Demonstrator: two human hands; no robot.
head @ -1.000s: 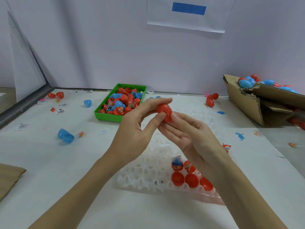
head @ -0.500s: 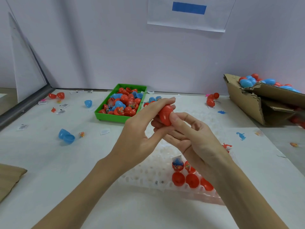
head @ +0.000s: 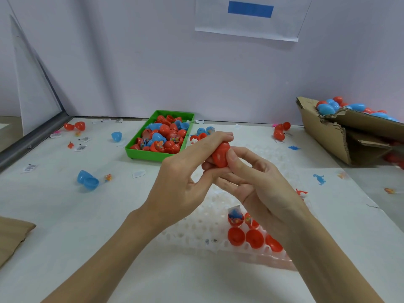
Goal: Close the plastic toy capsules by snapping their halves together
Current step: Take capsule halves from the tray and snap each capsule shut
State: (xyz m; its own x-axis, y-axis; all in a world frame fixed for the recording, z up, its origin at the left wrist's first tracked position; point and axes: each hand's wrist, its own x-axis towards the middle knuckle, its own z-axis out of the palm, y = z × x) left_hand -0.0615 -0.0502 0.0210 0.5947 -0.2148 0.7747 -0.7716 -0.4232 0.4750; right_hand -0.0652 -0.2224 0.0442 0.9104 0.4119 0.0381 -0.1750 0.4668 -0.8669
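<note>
A red egg-shaped capsule [head: 221, 154] is held above the table between both hands. My left hand [head: 185, 171] curls its fingers over the capsule's top and left side. My right hand [head: 258, 182] grips it from the right, thumb pressed on its front. Below the hands a clear plastic tray [head: 196, 228] with many sockets lies on the table. Several red capsule halves [head: 253, 237] sit in its near right sockets, two of them with small toys inside.
A green tray [head: 153, 155] of red and blue capsule halves stands behind the hands. A torn cardboard box [head: 341, 136] with capsules is at the right. Loose blue halves [head: 87, 180], red halves [head: 75, 126], small toys and paper slips are scattered on the white table.
Both hands have closed tighter round the red capsule and tilted it. My right thumb has come over its front, and my left fingers now wrap its top.
</note>
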